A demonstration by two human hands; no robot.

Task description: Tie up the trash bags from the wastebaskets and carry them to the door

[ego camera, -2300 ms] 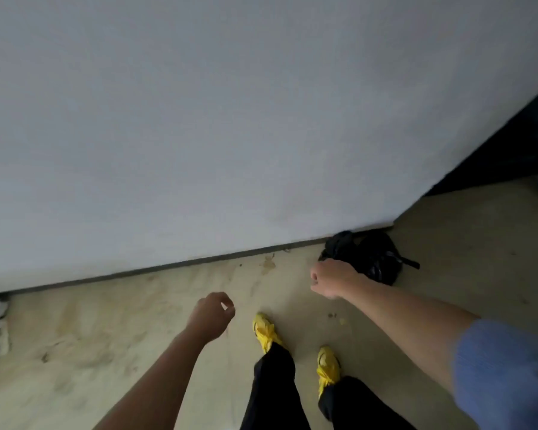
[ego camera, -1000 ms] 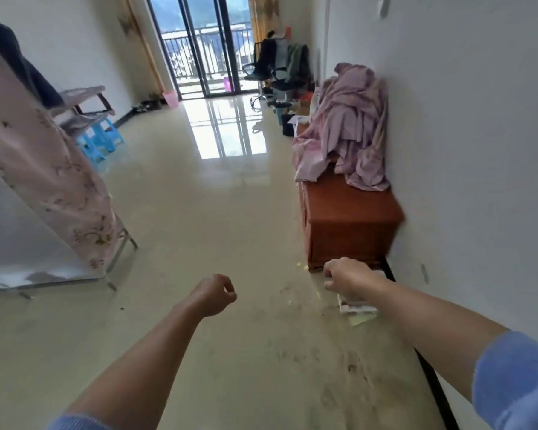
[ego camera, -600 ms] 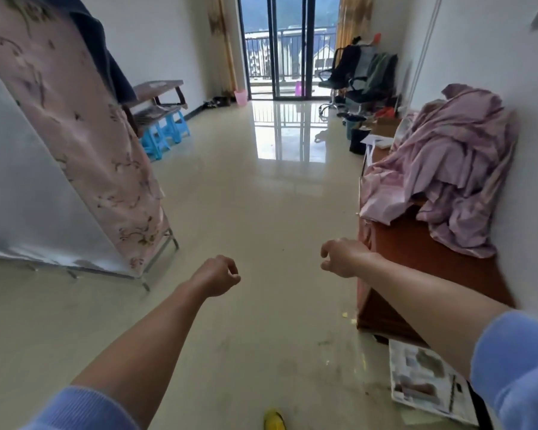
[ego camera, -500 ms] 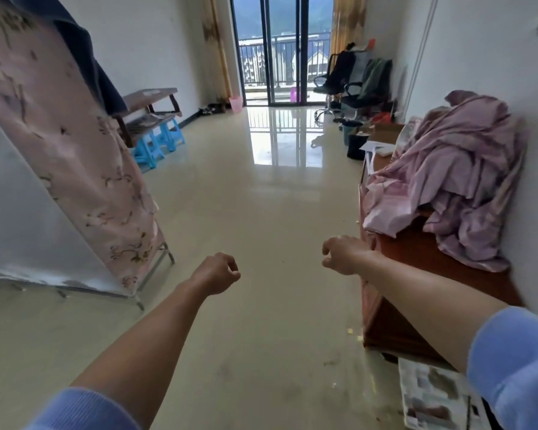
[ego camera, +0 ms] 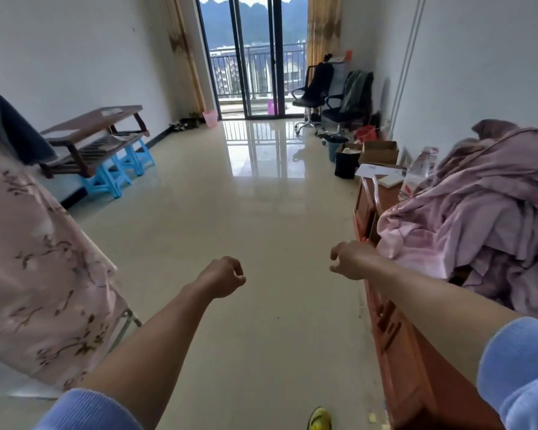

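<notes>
Both my hands are held out in front of me over a glossy tiled floor and hold nothing. My left hand (ego camera: 222, 276) is curled into a loose fist. My right hand (ego camera: 350, 259) is half closed with the fingers bent down, beside the corner of a brown cabinet (ego camera: 395, 336). Far ahead stand a pink wastebasket (ego camera: 210, 118) by the curtain, a blue-grey wastebasket (ego camera: 334, 147) and a black bin (ego camera: 346, 164) along the right wall, and a red basket (ego camera: 367, 134). No tied trash bag is in view.
A pile of pink bedding (ego camera: 479, 206) lies on the cabinet. A floral-covered rack (ego camera: 38, 268) stands at the left. Wooden benches on blue stools (ego camera: 106, 144) line the left wall. Office chairs (ego camera: 323, 97) and cardboard boxes (ego camera: 381, 152) sit near the glass balcony door (ego camera: 255, 54).
I turned away from the wall where a black tied bag lay on the floor and now face down the long room. I have walked forward along the cabinet; both hands stay empty.
</notes>
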